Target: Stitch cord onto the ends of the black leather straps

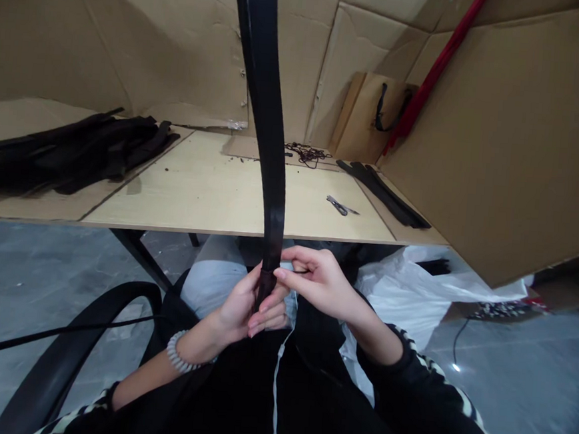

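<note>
A long black strap [270, 108] rises from my hands past the table edge to the top of the view. Wrapped round its lower end, my left hand [242, 303] is closed, with a coiled band on the wrist. Dark cord seems to be wound round the strap at the grip. My right hand [322, 283] pinches beside that spot, thumb and forefinger together at the strap's right edge; a short dark piece shows between its fingers, probably the cord.
Dark strips [84, 151] are heaped at the table's left. Small snips [338, 205], tangled dark cord [309, 154] and more strips [384, 194] lie to the right. A paper bag [367, 116] stands behind. A white plastic bag [404, 293] hangs right, below a cardboard panel [516, 141].
</note>
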`<state>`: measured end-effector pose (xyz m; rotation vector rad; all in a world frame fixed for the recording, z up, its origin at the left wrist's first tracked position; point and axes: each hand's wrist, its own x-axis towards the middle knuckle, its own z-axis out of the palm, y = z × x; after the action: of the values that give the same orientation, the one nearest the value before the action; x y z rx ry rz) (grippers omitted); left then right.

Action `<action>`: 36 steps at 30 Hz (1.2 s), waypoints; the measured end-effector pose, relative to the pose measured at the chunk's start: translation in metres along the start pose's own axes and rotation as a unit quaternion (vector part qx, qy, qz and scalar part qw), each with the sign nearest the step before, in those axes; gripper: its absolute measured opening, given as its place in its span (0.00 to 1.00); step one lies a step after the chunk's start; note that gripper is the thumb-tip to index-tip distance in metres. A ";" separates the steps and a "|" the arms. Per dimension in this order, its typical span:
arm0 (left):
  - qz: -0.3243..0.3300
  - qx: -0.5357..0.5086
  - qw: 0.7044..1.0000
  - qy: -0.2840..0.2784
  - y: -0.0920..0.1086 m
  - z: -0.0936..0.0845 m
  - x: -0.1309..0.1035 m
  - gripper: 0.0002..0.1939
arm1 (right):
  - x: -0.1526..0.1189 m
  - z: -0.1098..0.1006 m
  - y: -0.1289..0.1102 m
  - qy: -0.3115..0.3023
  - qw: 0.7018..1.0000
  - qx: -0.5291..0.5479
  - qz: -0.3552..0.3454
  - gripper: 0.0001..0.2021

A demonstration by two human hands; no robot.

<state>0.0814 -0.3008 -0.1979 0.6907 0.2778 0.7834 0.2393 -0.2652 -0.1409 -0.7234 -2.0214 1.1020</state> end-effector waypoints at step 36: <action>0.189 0.297 0.894 0.278 -0.003 0.003 0.006 0.33 | 0.001 0.010 0.003 0.060 0.984 0.143 0.084 0.12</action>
<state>0.0887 -0.2991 -0.1970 1.1068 0.9558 1.2890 0.2311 -0.2678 -0.1472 -0.7981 -1.6806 1.3776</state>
